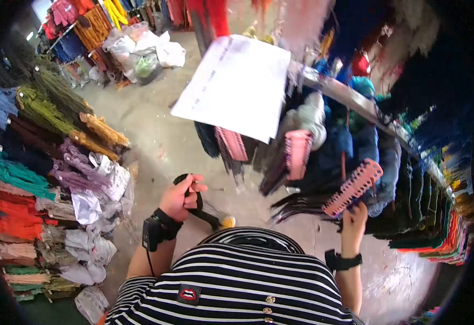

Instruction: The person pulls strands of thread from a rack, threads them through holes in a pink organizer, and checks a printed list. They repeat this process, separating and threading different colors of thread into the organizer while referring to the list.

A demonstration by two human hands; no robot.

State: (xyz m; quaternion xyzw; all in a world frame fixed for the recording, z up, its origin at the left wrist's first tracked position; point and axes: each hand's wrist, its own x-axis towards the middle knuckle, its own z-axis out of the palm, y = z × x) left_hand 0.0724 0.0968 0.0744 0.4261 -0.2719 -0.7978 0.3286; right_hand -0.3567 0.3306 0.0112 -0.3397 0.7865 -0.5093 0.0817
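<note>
My left hand point(180, 197) is closed around a black handle-like tool point(194, 201) whose dark shaft runs down to a yellow tip point(227, 221). A black device is strapped to that wrist point(154, 230). My right hand point(353, 221) is raised and grips the lower end of a pink perforated card point(353, 187) that carries dark yarn strands. Two similar pink cards point(297, 151) hang from the rack beside it. A white paper sheet point(234, 86) hangs above them.
Stacked yarn skeins in green, teal, orange and purple point(36, 179) line the left. A rack with blue and dark yarn point(378, 141) fills the right. Plastic bags point(144, 51) sit on the concrete floor point(150, 124) at the back.
</note>
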